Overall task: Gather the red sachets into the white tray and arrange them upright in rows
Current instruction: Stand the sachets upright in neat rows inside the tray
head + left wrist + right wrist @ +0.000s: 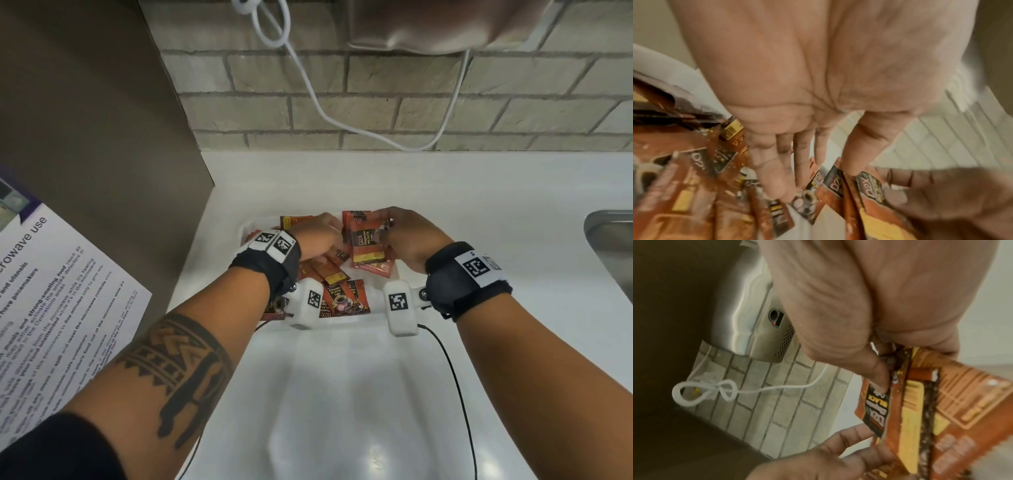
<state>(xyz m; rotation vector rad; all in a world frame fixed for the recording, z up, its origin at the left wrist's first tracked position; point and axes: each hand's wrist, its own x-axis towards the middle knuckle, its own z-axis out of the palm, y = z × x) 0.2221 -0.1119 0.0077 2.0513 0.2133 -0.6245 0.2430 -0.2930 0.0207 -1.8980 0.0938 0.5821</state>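
A white tray sits on the white counter with several red sachets lying loose and flat in it. My right hand pinches a small stack of red sachets held upright over the tray's far right part; the right wrist view shows the thumb pressed on the stack. My left hand is just left of that stack. In the left wrist view its fingers are straight and reach down among the loose sachets, one finger against the held stack.
A steel sink lies at the right edge of the counter. A brick wall with a looped white cable and a steel wall unit stands behind. A brown panel and a printed notice are on the left.
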